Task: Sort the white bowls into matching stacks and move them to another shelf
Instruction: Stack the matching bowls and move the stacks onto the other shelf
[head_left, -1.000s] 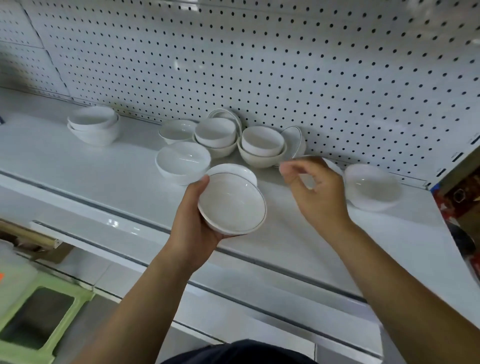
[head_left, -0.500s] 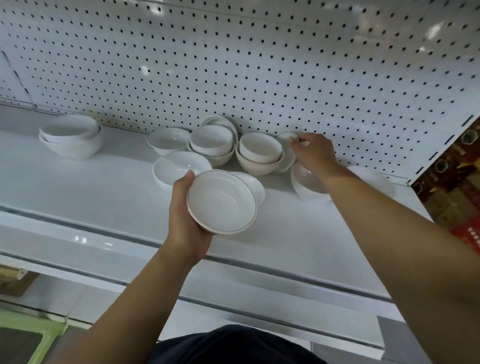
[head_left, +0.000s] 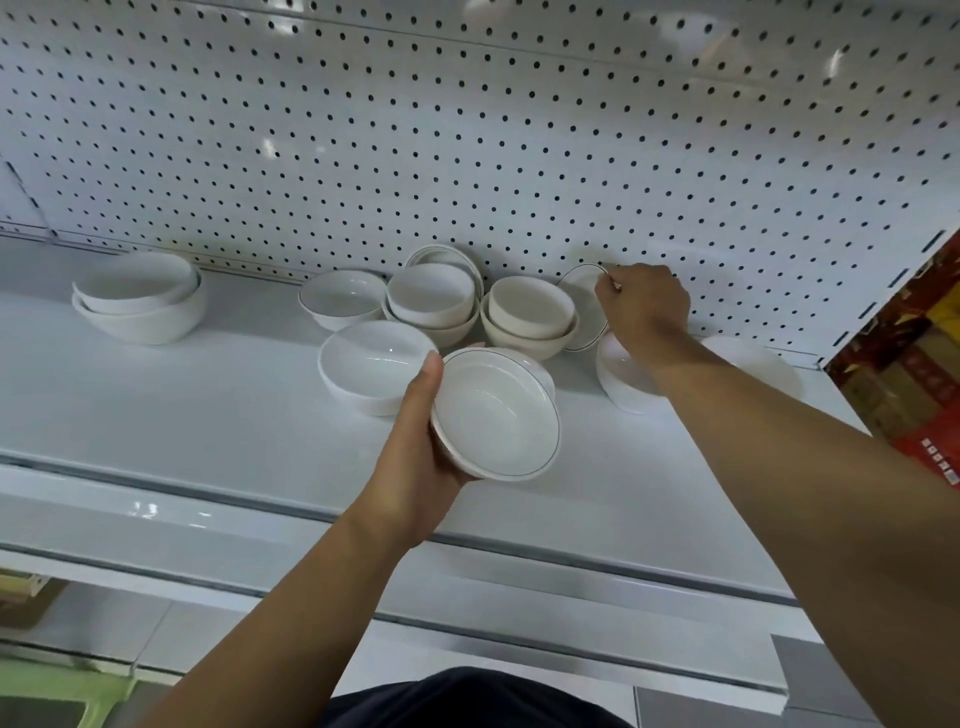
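A shallow white ceramic bowl with a thin dark rim line (head_left: 496, 415) lies tilted in the left hand (head_left: 415, 457), whose thumb and fingers curl round its left edge, above the white metal shelf (head_left: 208, 415). Farther right, the right hand (head_left: 644, 306) pinches the rim of a second white line-rimmed bowl (head_left: 582, 296), which leans against the white perforated back panel (head_left: 467, 156).

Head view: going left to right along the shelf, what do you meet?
Two-bowl stack → wide plain bowl → held rimmed bowl → leaning bowl → right hand → far-right bowl.
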